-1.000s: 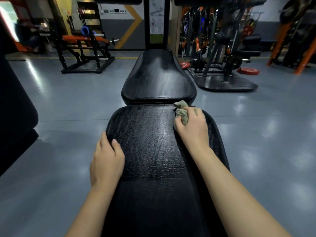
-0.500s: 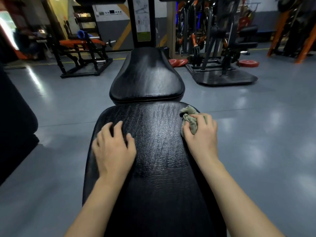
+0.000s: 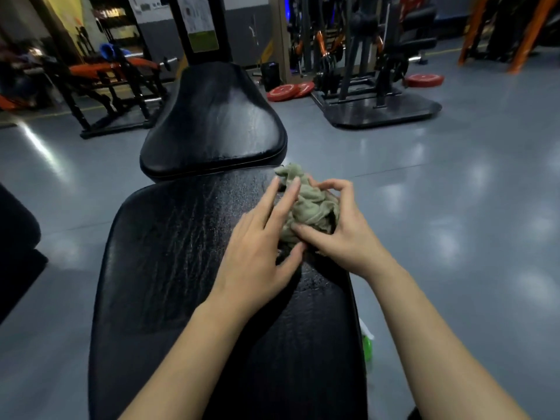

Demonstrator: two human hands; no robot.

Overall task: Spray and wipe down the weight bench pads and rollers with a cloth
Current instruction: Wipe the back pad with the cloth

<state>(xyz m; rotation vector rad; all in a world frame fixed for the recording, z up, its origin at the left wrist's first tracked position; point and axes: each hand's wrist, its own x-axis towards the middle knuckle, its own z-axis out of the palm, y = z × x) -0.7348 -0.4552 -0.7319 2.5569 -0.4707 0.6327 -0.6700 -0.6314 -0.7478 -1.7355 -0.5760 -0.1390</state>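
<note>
- Left hand (image 3: 260, 247): fingers straight and spread, tips lying on the cloth (image 3: 309, 204) and on the pad beside it; it grips nothing.
- Right hand (image 3: 342, 234): fingers curled over the cloth's far side, thumb pressed into its near side; it grasps the cloth.
- Cloth: grey-green, bunched, on the far right corner of the near pad (image 3: 181, 253), between the hands and touching both.
- Near pad: black, glossy, cracked. Its near end is cut off by the frame, and both forearms cover part of it.
- Spray bottle (image 3: 367, 347): only a green sliver with a pale top shows, low beside the near pad's right edge. The rest is hidden behind the pad; what it stands on, cannot tell.
- Far pad (image 3: 212, 122): black, tapering away, just beyond the near pad with a narrow gap between. An upright post (image 3: 203, 25) rises behind it; the label's print is unreadable.
- Dark bulk (image 3: 15, 237) at the left edge, cut off; cannot identify.
- Far right: red weight plates (image 3: 286, 91) on the grey floor (image 3: 454, 207), near a black rack platform (image 3: 378, 112).
- Far left: orange-padded bench (image 3: 106, 68), blurred.
</note>
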